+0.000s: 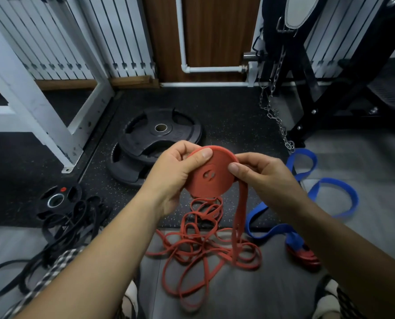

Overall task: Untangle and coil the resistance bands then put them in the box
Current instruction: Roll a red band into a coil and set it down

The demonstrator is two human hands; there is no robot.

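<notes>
Holds a part-wound red coil [209,173] at the middle of the view, flat face turned up toward the camera. Grips it with the left hand [178,171]: thumb laid across the face near 12 o'clock, fingers curled behind the disc, likely clamping the turns against springing loose. Pinches the rim at 3 o'clock with the right hand [261,178], thumb on top and fingers curled beneath, right at the exit of the free tail [239,215]; probably to feed the strap on flat and taut.

Lets that tail hang toward 6 o'clock into the loose red tangle [203,245] on the floor, a heap of crossed loops, so plenty to wind yet. Seems about midway through this band, judging disc against heap.

Leaves a blue band [325,194] sprawled in open loops at 4 o'clock of the coil, well apart, uncoiled, touching a red object [303,256] too unclear to name. Leaves black bands [72,217] heaped at 8 o'clock, touching a small weight plate [56,200]. Shows stacked large plates [159,134] at 11 o'clock and a hanging chain [277,116] at 1 o'clock, both outside the job.

Shows no box anywhere, so cannot place the roll's destination. Risks a knot snagging during the draw upward; calls for a slow pull and a firm left thumb.
</notes>
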